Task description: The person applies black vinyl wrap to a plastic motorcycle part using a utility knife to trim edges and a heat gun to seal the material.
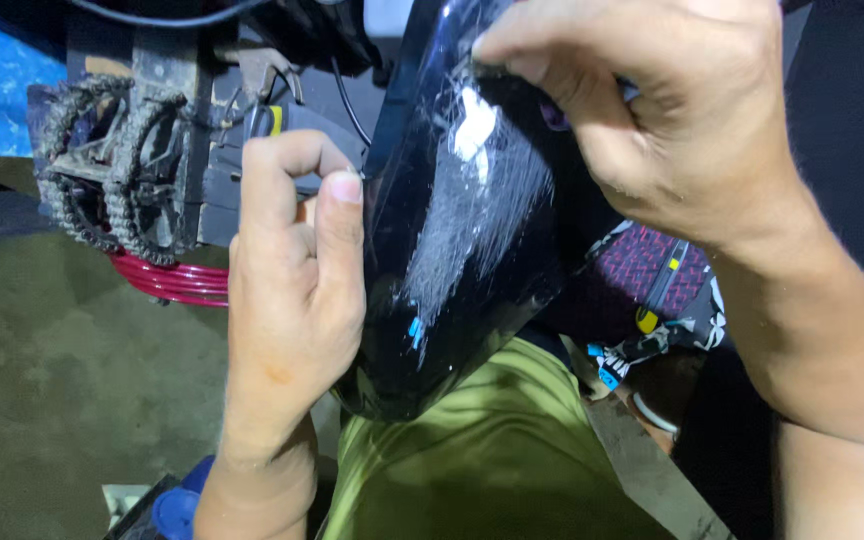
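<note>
left hand [292, 290] | fingers pinching the left edge of the glossy black panel [462, 250], steadying it | right hand [642, 110] | fingers closing on its top edge by the scuffed patch | we're holding it upright over our lap, green shirt [472, 450] below | muddy chain sprockets [112, 170] behind

dark glossy panel [462, 250] top cut off by edge.

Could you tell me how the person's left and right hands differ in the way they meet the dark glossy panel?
The left hand sits lower, thumb upright against the edge of the dark glossy panel; the right hand reaches over the panel's top from above. The left hand's fingers curl at the edge; the right hand's fingertips press on the scratched face. Both are bare and touch the panel.
</note>
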